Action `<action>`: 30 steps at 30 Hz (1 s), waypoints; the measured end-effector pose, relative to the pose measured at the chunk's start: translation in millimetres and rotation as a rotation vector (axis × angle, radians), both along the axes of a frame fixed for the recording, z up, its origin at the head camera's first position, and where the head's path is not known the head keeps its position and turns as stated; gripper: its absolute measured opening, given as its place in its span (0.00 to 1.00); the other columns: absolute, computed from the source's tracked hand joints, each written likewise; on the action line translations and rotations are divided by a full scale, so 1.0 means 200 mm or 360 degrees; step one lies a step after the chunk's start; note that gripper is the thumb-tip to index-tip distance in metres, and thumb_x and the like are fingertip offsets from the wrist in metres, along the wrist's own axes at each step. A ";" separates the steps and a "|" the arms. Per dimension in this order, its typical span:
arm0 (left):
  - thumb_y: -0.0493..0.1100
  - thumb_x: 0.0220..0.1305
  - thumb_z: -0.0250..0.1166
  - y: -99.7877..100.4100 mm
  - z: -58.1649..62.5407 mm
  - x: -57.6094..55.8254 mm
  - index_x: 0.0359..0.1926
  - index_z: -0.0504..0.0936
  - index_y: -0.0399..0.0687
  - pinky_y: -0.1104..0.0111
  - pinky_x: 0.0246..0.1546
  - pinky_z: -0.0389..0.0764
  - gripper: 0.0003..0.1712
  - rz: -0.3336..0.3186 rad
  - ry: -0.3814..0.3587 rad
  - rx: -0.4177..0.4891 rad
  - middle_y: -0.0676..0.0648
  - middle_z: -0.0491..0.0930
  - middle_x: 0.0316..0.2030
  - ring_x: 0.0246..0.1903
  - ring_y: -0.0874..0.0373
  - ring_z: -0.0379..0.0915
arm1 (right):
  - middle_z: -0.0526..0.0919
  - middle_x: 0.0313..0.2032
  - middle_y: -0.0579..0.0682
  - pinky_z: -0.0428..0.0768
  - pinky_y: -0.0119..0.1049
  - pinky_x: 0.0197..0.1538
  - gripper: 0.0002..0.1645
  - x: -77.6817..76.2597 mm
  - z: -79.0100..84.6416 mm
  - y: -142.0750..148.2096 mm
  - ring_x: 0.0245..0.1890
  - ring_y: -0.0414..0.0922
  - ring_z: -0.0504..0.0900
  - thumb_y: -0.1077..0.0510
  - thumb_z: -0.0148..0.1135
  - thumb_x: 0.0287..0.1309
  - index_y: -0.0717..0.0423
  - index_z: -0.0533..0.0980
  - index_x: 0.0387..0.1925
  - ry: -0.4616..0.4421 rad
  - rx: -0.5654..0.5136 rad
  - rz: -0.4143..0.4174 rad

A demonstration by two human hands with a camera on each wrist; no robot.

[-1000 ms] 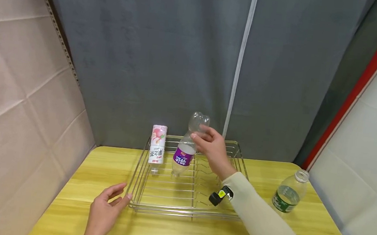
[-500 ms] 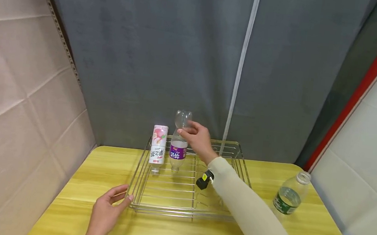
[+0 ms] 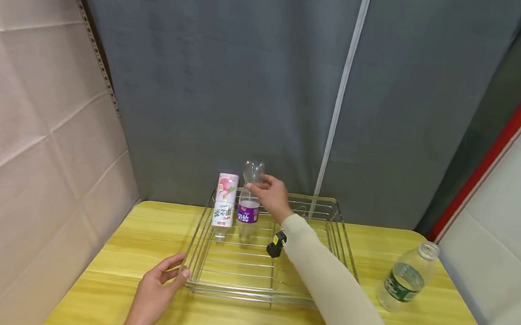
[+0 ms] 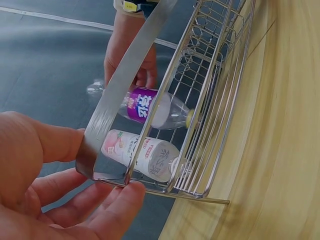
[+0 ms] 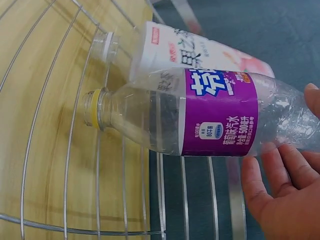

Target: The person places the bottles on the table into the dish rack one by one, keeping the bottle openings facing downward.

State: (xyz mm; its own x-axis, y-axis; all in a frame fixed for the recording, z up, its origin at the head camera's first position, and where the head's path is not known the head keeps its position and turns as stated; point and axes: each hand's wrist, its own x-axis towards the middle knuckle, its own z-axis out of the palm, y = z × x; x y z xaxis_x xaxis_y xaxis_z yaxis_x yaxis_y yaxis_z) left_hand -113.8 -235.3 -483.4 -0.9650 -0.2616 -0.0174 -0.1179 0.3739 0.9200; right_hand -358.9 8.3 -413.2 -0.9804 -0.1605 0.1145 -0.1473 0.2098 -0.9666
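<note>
Clear bottle (image 5: pixel 220 115), purple-labelled, yellow-ringed at the neck, neck-down in the wire rack (image 4: pixel 114 95) beside a pink-and-white bottle (image 3: pixel 225 201). Right hand (image 3: pixel 274 197) pinches it near the base; left hand (image 3: pixel 154 293) grips the rack.

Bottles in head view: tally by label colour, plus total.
Purple-label bottle: 1
Pink-and-white-label bottle: 1
Green-label bottle: 1
Total: 3
</note>
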 end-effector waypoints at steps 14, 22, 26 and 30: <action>0.49 0.73 0.69 0.04 0.01 -0.02 0.72 0.77 0.56 0.50 0.59 0.87 0.29 -0.0018 0.0043 -0.0035 0.44 0.78 0.71 0.65 0.43 0.79 | 0.84 0.58 0.61 0.81 0.54 0.69 0.50 -0.10 -0.07 0.00 0.59 0.57 0.85 0.52 0.76 0.63 0.57 0.61 0.79 -0.0151 -0.0026 0.0063; 0.48 0.74 0.69 0.05 0.00 -0.03 0.72 0.77 0.55 0.52 0.58 0.87 0.28 -0.0017 0.0033 -0.0021 0.44 0.78 0.70 0.64 0.45 0.79 | 0.81 0.63 0.65 0.78 0.56 0.71 0.48 -0.09 -0.08 0.02 0.64 0.61 0.81 0.50 0.74 0.64 0.62 0.62 0.77 -0.0179 -0.0004 0.0052; 0.47 0.74 0.69 0.05 0.00 -0.02 0.72 0.77 0.56 0.51 0.59 0.87 0.28 -0.0017 0.0030 -0.0027 0.44 0.78 0.70 0.65 0.44 0.79 | 0.80 0.65 0.66 0.78 0.56 0.72 0.46 -0.08 -0.08 0.02 0.66 0.61 0.80 0.46 0.73 0.66 0.64 0.65 0.75 -0.0170 0.0027 0.0063; 0.46 0.74 0.68 0.05 0.01 -0.02 0.72 0.77 0.56 0.51 0.59 0.87 0.28 -0.0018 0.0035 -0.0031 0.44 0.78 0.70 0.65 0.44 0.79 | 0.80 0.66 0.66 0.78 0.56 0.71 0.46 -0.07 -0.08 0.04 0.67 0.61 0.80 0.44 0.72 0.66 0.64 0.66 0.74 -0.0155 0.0008 0.0084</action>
